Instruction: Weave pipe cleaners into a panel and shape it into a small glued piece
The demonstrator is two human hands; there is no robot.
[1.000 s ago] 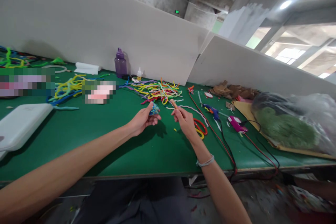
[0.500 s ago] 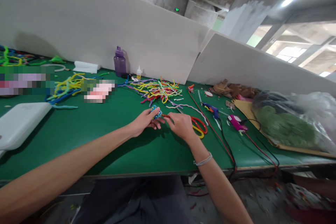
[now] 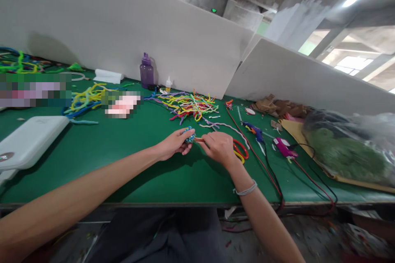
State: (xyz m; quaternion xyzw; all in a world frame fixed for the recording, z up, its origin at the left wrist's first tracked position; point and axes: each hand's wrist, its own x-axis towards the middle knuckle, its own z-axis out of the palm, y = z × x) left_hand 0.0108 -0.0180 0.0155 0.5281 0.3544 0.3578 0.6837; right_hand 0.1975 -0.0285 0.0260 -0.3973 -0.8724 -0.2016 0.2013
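Note:
My left hand (image 3: pixel 175 144) is closed around a small blue, yellow and white piece with a bumpy surface (image 3: pixel 190 134), its thumb pressed on top. A thin reddish-brown stem (image 3: pixel 199 139) runs from that piece toward my right hand (image 3: pixel 221 146), whose thumb and fingers pinch it. Both hands hover just over the green table, close together. Right behind my right hand lie scissors with red and yellow handles (image 3: pixel 246 150), their blades mostly hidden. Beyond the hands spreads a loose heap of multicoloured pipe cleaners (image 3: pixel 194 107).
Farther back stand a purple bottle (image 3: pixel 147 73) and a small dropper bottle (image 3: pixel 168 84). A blue glue gun (image 3: pixel 253 130), a magenta device (image 3: pixel 285 147) with cords, and a plastic bag of green material (image 3: pixel 348 148) lie rightward. A white power bank-like box (image 3: pixel 33 141) sits left.
The whole view has shifted slightly, so things appear farther right. My hands keep their grips; a bit more of the stem shows between them, and my right hand covers more of the scissors.

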